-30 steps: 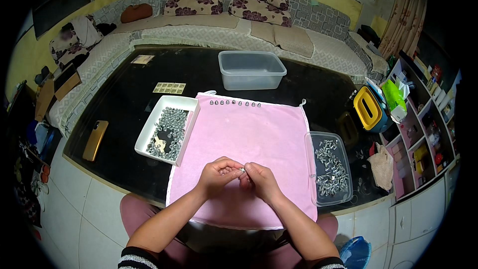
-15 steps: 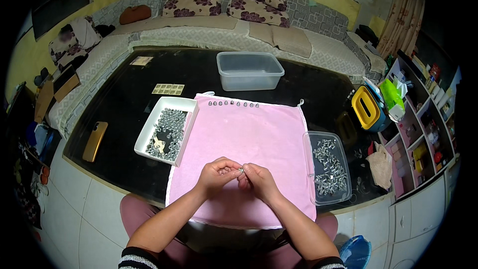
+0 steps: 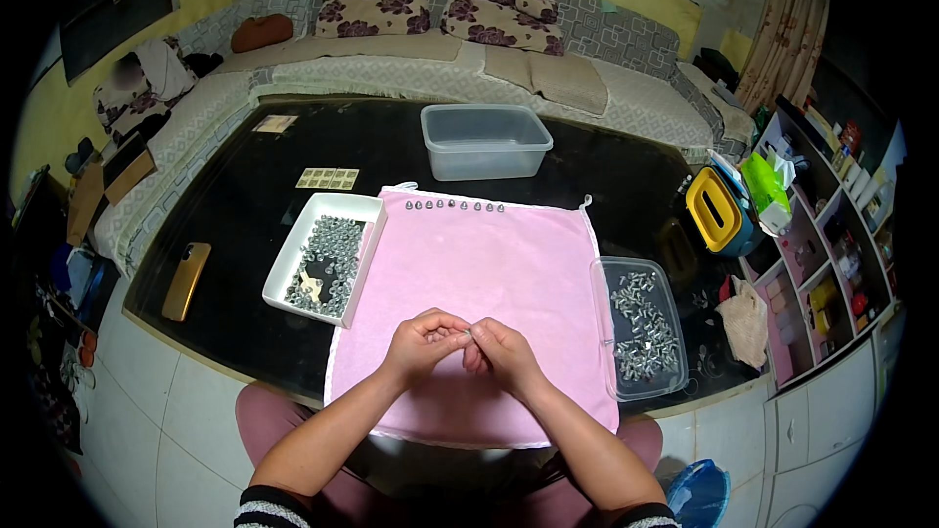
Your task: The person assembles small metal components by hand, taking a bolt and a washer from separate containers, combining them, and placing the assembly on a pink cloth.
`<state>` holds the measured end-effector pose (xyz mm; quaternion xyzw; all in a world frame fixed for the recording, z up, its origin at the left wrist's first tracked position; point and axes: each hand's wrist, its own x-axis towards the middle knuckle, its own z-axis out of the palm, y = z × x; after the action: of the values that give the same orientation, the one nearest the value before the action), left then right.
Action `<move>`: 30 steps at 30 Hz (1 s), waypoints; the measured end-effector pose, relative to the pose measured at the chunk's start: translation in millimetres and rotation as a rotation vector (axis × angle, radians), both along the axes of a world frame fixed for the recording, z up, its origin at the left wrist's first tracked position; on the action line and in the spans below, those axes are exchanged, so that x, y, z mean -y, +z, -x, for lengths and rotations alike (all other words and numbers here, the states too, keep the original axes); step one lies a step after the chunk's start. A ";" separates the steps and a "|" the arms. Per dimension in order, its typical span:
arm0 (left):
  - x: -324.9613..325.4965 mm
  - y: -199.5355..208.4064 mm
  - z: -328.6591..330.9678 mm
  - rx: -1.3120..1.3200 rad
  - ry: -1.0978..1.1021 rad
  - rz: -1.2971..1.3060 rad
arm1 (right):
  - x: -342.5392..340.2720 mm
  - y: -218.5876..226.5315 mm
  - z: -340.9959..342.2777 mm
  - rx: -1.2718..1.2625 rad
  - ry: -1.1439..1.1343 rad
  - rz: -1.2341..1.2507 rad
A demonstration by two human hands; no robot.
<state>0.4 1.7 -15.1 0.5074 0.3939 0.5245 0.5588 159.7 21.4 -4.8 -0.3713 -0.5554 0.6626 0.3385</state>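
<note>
Two hands, left hand point(image 3: 423, 340) and right hand point(image 3: 501, 352), pinch one tiny silvery part point(image 3: 469, 334).

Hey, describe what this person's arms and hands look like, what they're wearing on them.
Both forearms are bare from the lower edge up to the hands. The left hand and right hand wear no gloves, and no rings or watch can be made out. At the bottom edge, black-and-white striped sleeves show, pushed up near the elbows.
</note>
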 end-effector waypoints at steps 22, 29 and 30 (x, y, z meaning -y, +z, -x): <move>3.3 6.1 -1.0 -0.149 0.028 -0.041 | 4.5 15.1 -6.2 0.063 0.054 0.094; 3.5 2.5 -4.1 -0.074 0.043 0.053 | -2.8 23.3 -22.9 0.125 -0.085 -0.210; 4.8 2.3 -3.4 -0.085 0.045 0.064 | -7.2 29.8 -31.8 0.153 -0.148 -0.227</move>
<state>3.8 -3.1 -12.9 0.5023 0.4449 0.5020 0.5456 191.4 28.6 25.0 -0.4202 -0.6219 0.5386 0.3829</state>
